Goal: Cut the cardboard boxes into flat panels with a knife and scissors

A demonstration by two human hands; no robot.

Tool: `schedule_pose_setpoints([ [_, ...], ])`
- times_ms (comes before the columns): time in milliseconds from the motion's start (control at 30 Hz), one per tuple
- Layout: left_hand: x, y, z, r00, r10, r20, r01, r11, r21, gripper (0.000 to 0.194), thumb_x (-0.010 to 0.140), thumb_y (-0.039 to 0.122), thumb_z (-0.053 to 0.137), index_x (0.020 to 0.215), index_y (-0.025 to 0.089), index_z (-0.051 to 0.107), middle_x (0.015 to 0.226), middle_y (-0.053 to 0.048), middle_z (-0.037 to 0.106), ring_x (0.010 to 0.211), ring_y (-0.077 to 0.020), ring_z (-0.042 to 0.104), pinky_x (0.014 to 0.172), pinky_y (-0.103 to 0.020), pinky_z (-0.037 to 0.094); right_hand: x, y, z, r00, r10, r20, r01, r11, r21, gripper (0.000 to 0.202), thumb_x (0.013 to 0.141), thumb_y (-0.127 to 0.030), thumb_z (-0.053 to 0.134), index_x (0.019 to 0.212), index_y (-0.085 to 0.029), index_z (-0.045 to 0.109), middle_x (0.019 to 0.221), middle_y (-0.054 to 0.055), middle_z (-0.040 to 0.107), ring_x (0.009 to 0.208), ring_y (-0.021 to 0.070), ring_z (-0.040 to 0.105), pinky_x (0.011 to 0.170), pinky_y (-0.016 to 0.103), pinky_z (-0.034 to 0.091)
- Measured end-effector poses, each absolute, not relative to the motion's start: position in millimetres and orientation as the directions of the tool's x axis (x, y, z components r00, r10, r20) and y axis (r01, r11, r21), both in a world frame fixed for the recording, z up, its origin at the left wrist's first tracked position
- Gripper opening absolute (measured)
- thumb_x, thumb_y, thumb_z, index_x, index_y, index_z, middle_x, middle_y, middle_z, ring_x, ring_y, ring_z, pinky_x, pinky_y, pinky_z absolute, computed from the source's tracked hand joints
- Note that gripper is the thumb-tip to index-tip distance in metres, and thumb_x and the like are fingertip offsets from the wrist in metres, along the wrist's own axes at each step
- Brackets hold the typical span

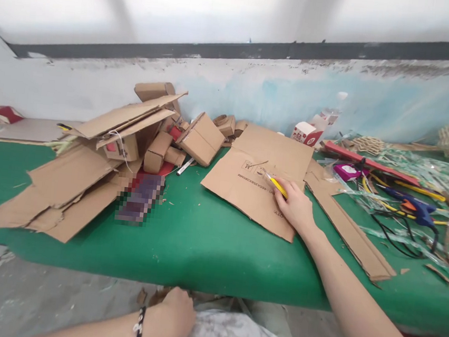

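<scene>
My right hand [295, 204] is closed round a yellow utility knife [278, 186], its tip over a printed cardboard sheet [238, 186]. The sheet lies on the green table [185, 249], with a second plain part of cardboard behind it. Low in the view, in front of the table edge, my left hand [176, 317] is curled by my lap, a dark bracelet on its wrist. Its fingers are mostly turned away, and whether it holds anything does not show.
Stacked cardboard [76, 180] and small boxes [201, 139] fill the left and back. A long cardboard strip [355, 237], a blue glue gun [411, 206], cables and plastic scraps lie at the right. A blurred dark object [141, 197] rests left of centre.
</scene>
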State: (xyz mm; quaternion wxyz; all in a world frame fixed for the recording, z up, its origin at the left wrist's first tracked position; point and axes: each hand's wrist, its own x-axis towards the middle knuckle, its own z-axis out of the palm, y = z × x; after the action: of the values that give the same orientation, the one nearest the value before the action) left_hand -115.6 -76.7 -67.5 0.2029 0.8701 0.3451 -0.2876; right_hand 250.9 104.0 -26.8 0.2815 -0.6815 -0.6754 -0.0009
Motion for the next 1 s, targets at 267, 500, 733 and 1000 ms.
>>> schedule_pose_setpoints([
  [267,-74,-35,36,0.947,0.134,-0.293,0.289,-0.753,0.591,0.021,0.099,0.027,0.066,0.119,0.024,0.075,0.107,-0.01,0.084,0.089,-0.0273,0.082,0.067,-0.034,0.059,251,100,-21,0.042,0.909,0.415,0.929,0.118,-0.351,0.048,0.104,-0.04,0.048,0.148,-0.025,0.061,0.126,0.012,0.076,0.109,0.0319,0.074,0.08,0.041,0.061],
  [500,-69,76,60,0.436,0.873,0.219,0.524,-0.444,0.727,0.045,0.103,0.016,0.053,0.146,0.025,0.059,0.154,-0.011,0.063,0.146,-0.0266,0.058,0.123,-0.045,0.045,273,64,-7,0.192,0.928,0.319,0.937,-0.077,-0.341,0.039,0.104,-0.049,0.042,0.12,-0.023,0.067,0.099,0.015,0.08,0.077,0.0352,0.075,0.059,0.042,0.05],
  [733,-82,186,34,0.151,0.988,0.027,0.4,-0.086,0.913,0.047,0.099,0.033,0.068,0.139,0.012,0.059,0.131,-0.023,0.072,0.108,-0.0322,0.075,0.09,-0.051,0.066,265,32,-3,0.453,0.89,-0.061,0.726,-0.407,-0.554,0.037,0.101,-0.059,0.043,0.117,-0.03,0.059,0.059,0.002,0.072,0.067,0.0337,0.076,0.063,0.041,0.048],
  [1000,-92,137,46,0.271,0.961,-0.052,0.129,0.017,0.991,0.057,0.093,0.062,0.074,0.127,0.021,0.057,0.121,-0.013,0.077,0.093,-0.0245,0.077,0.067,-0.035,0.068,258,29,-6,0.596,0.802,0.024,0.701,-0.506,-0.503,0.055,0.101,-0.065,0.034,0.125,-0.025,0.063,0.081,0.015,0.076,0.071,0.0391,0.072,0.061,0.043,0.045],
])
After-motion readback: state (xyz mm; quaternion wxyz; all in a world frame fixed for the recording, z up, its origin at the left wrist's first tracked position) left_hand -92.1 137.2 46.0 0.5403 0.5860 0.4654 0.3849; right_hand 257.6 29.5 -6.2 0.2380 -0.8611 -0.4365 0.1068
